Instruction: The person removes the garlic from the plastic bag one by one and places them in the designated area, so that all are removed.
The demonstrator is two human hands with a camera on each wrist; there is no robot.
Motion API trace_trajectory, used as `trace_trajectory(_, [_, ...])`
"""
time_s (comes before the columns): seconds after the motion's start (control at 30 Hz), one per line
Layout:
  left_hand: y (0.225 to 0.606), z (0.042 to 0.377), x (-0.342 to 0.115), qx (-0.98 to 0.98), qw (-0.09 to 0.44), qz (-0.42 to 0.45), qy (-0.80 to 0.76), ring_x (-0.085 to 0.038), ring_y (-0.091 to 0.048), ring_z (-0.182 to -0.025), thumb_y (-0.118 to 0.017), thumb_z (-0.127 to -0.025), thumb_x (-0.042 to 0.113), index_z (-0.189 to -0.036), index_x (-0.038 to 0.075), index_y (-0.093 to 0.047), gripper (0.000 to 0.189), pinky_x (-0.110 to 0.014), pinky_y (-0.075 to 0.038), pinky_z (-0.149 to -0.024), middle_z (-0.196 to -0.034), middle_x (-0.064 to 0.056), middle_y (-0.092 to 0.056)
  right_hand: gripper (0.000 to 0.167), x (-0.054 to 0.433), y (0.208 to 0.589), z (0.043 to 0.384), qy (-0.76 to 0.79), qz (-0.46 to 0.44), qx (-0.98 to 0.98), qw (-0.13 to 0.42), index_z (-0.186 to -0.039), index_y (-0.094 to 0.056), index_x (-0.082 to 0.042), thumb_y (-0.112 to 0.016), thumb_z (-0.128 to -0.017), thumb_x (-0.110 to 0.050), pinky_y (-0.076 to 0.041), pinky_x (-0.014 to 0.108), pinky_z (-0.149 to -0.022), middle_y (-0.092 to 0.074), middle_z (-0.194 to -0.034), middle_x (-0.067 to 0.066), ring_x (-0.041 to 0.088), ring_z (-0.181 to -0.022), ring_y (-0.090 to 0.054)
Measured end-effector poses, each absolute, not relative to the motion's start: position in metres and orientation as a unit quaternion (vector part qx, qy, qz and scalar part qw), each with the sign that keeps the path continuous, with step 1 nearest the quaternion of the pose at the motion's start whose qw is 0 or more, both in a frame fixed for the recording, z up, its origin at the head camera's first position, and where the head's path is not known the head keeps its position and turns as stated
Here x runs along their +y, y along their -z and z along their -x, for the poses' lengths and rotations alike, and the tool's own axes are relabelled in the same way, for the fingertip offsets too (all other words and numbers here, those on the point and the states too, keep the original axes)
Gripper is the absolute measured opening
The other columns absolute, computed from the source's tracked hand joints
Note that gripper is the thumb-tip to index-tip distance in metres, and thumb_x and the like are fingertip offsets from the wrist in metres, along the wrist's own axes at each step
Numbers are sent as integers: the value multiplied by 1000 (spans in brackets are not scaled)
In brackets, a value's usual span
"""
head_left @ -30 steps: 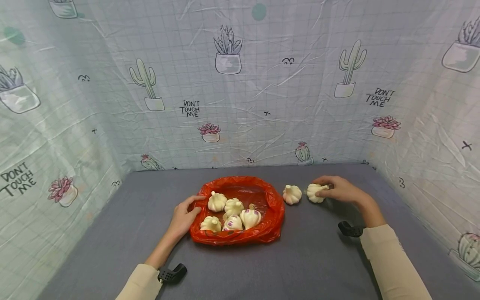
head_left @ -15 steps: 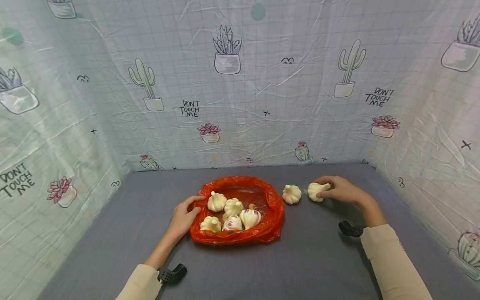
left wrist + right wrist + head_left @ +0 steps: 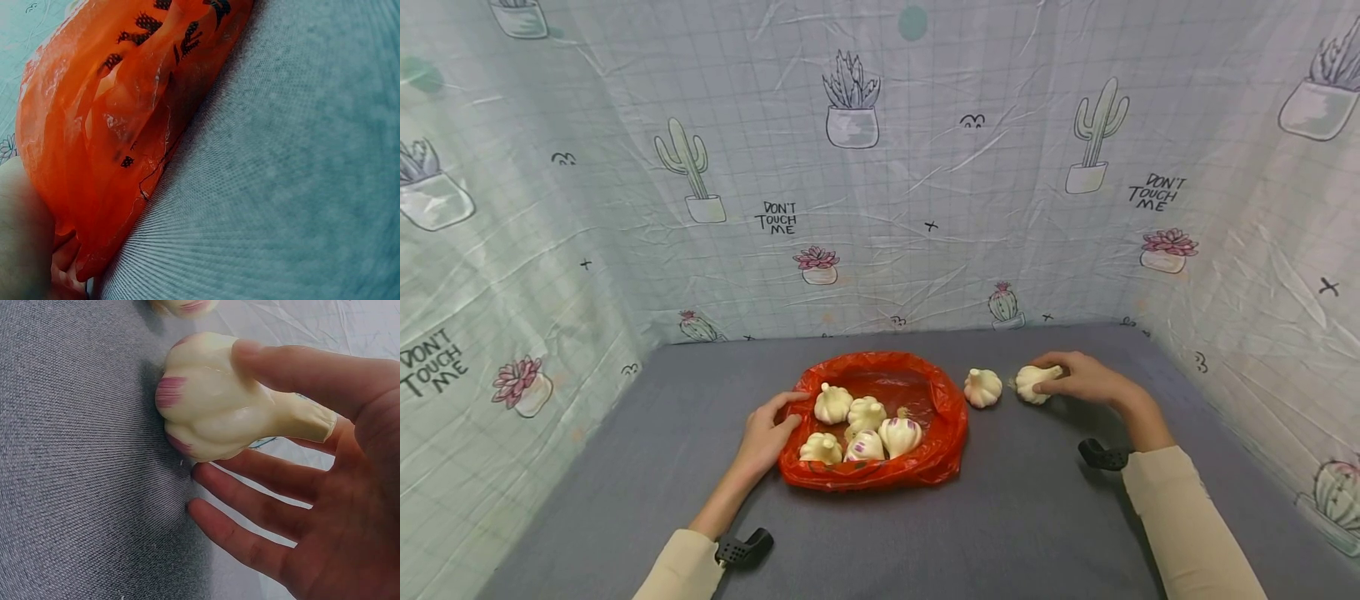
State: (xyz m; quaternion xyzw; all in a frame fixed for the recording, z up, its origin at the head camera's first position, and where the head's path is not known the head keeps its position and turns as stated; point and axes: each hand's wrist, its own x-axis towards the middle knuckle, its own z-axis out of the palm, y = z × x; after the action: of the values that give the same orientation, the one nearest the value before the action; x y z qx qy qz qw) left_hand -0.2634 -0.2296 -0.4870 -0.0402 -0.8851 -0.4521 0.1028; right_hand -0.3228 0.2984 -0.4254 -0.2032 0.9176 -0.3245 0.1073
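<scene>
My right hand holds a white garlic bulb at the back right of the table. In the right wrist view the thumb presses one side of the bulb, fingers lie along the other, and its stem points toward the palm. Purple streaks mark its cloves, which sit close against the cloth. My left hand grips the left rim of a red plastic bag, its mouth spread wide. Inside lie several garlic bulbs. From the left wrist, the bag's side hides most of that hand's fingers.
Another garlic bulb lies between the bag and my right hand. Grey cloth covers the table. A curtain printed with cacti encloses the back and both sides.
The bulb in my right hand has turned slightly, showing more of its stem. My left hand and the bag stay in place.
</scene>
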Motion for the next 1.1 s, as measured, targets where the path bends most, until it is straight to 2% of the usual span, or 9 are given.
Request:
trace_trajectory(0.2, [488,264,-230,-882,101,45,459,-28,-61,-129,-63,-96,7,-130,19,-71,37,-48,-47,-106,-137,-10,-68,62,300,427,323,332,219,912,101,-147,-51,5,-66,-100,-32,-50,61,-99,-51,-149,31,52,-133,-52])
trace_trajectory(0.37, [488,264,-229,-883,100,43,457,-28,-62,-128,-63,-96,8,-131,20,-71,37,-48,-47,-105,-137,-11,-68,63,301,429,323,335,218,912,89,-146,-52,5,-68,-99,-33,-53,58,-96,-53,-148,30,49,-128,-56])
trace_trajectory(0.67, [488,264,-230,-880,98,43,463,-28,-59,-132,-62,-97,6,-130,19,-71,37,-48,-46,-108,-139,-10,-67,58,300,427,322,348,221,907,84,-144,-54,5,-69,-99,-28,-53,57,-97,-56,-146,29,46,-128,-58])
trace_trajectory(0.87, [490,265,-230,-881,95,40,462,-28,-62,-128,-62,-97,7,-131,20,-71,37,-47,-48,-105,-138,-10,-67,56,301,425,322,355,226,903,80,-143,-54,7,-69,-99,-23,-53,57,-96,-56,-144,30,47,-127,-59])
trace_trajectory(1.1, [492,267,-231,-882,96,39,460,-28,-61,-130,-62,-97,7,-131,20,-71,37,-48,-47,-106,-138,-10,-67,54,300,425,321,350,221,907,79,-143,-55,6,-67,-100,-26,-52,59,-98,-57,-144,29,48,-130,-57])
